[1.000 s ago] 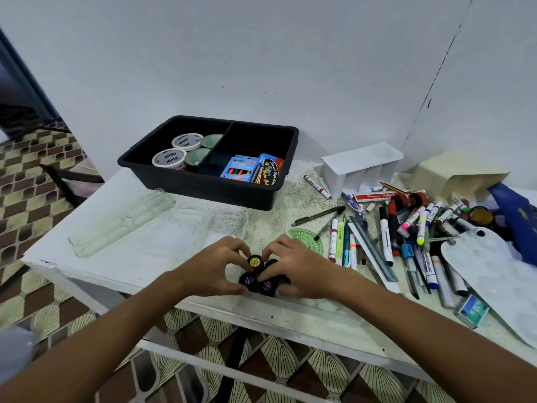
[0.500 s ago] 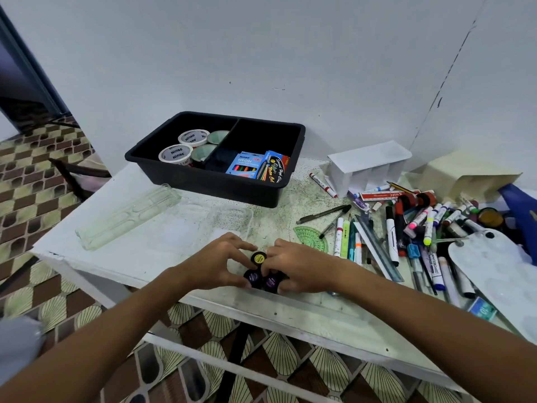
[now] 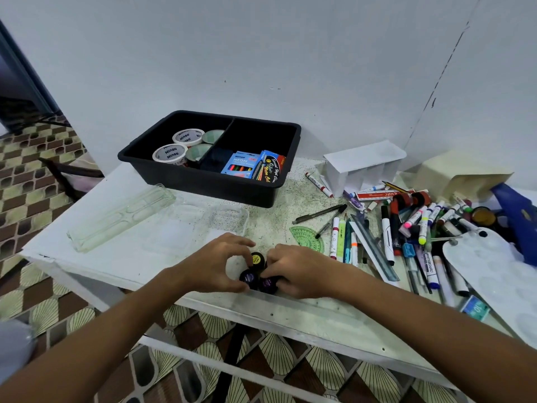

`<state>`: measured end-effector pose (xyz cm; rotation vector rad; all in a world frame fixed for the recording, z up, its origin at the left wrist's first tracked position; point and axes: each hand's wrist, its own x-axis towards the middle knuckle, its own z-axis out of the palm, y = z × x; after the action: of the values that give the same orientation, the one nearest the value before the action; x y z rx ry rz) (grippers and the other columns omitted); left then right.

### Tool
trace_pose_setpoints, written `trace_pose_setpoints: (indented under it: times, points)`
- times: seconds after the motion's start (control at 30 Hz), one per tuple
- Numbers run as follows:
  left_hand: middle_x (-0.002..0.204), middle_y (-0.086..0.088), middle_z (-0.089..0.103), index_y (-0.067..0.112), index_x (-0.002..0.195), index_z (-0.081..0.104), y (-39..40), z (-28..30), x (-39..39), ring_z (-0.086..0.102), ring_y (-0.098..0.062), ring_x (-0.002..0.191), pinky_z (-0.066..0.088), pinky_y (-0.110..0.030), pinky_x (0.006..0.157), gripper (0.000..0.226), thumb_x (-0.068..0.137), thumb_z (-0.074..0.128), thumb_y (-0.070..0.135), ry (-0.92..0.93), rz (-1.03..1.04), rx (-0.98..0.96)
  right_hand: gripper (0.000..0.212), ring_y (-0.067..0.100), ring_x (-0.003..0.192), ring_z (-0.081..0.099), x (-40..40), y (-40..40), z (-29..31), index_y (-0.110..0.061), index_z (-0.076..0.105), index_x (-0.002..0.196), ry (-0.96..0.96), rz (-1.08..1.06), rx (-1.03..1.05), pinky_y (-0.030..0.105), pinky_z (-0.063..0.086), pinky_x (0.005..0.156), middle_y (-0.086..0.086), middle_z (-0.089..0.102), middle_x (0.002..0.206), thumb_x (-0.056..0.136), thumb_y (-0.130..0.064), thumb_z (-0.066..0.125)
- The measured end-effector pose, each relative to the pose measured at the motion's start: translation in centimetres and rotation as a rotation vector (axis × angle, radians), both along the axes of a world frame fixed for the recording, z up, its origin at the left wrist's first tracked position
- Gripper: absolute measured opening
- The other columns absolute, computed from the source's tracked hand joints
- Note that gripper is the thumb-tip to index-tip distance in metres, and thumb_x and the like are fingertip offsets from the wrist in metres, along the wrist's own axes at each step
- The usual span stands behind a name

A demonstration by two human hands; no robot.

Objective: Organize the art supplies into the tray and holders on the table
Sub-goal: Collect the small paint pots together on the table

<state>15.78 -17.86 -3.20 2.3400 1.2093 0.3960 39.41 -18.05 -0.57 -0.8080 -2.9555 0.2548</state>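
Small black paint pots point(image 3: 257, 271) with yellow and purple lids are bunched at the table's front edge. My left hand point(image 3: 216, 264) cups them from the left and my right hand point(image 3: 296, 269) from the right, fingers curled around the cluster. The black two-compartment tray point(image 3: 203, 181) stands behind, with tape rolls point(image 3: 170, 154) in its left part and crayon boxes point(image 3: 250, 167) in its right part. A white paper holder point(image 3: 363, 167) stands to the tray's right. A heap of markers and pens point(image 3: 406, 231) covers the right side of the table.
Clear plastic trays point(image 3: 122, 216) lie left of centre. A green protractor point(image 3: 306, 238) lies beside my right hand. A white palette point(image 3: 494, 271), a cream box point(image 3: 456, 175) and a blue object point(image 3: 517, 216) crowd the far right. The table's front edge is just under my hands.
Both hands stay around the pots, closing in slightly. The view shifted a little, nothing else moved.
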Motion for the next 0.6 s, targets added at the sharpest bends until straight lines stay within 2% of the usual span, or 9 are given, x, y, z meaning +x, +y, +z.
trace_pose_setpoints:
  times: [0.07, 0.17, 0.3, 0.43, 0.6]
  points:
    - [0.137, 0.011, 0.05, 0.027, 0.105, 0.059, -0.3, 0.2, 0.7, 0.038, -0.001, 0.127, 0.03, -0.013, 0.099, 0.044, 0.07, 0.07, 0.052, -0.043, 0.007, -0.001, 0.033, 0.025, 0.087, 0.056, 0.6, -0.2, -0.1, -0.012, 0.07, 0.111, 0.074, -0.054, -0.031, 0.04, 0.05, 0.07, 0.009, 0.061, 0.095, 0.084, -0.015, 0.052]
    - [0.128, 0.01, 0.053, 0.025, 0.118, 0.057, 0.1, 0.4, 2.1, 0.041, 0.001, 0.12, 0.031, -0.008, 0.096, 0.053, 0.076, 0.063, 0.057, -0.054, -0.015, 0.043, 0.029, 0.023, 0.085, 0.057, 2.3, -0.5, -0.7, -0.011, 0.071, 0.108, 0.164, -0.143, -0.037, 0.038, 0.051, 0.068, 0.007, 0.061, 0.096, 0.086, -0.017, 0.053]
    - [0.121, 0.012, 0.056, 0.028, 0.122, 0.058, 2.1, 0.3, 4.9, 0.045, 0.001, 0.115, 0.038, -0.02, 0.098, 0.056, 0.077, 0.054, 0.062, -0.022, -0.022, 0.06, 0.026, 0.021, 0.1, 0.057, 6.2, 0.0, 0.2, -0.01, 0.068, 0.113, 0.242, -0.341, -0.062, 0.035, 0.049, 0.081, 0.005, 0.061, 0.108, 0.091, -0.016, 0.058]
    - [0.118, 0.01, 0.057, 0.031, 0.119, 0.059, 4.8, 0.3, 9.7, 0.048, -0.002, 0.113, 0.041, -0.025, 0.097, 0.047, 0.079, 0.059, 0.056, -0.025, -0.073, 0.054, 0.025, 0.017, 0.098, 0.057, 11.1, 0.5, 1.1, -0.014, 0.068, 0.114, 0.282, -0.532, -0.056, 0.033, 0.047, 0.081, 0.002, 0.06, 0.108, 0.092, -0.017, 0.057]
    - [0.11, 0.005, 0.06, 0.019, 0.114, 0.064, 8.3, 1.7, 18.5, 0.05, -0.008, 0.105, 0.039, -0.025, 0.089, 0.035, 0.084, 0.068, 0.037, -0.097, -0.154, 0.098, 0.026, 0.018, 0.09, 0.059, 17.9, 1.4, 2.3, -0.013, 0.07, 0.109, 0.308, -0.747, -0.049, 0.037, 0.05, 0.078, 0.003, 0.061, 0.103, 0.091, -0.022, 0.053]
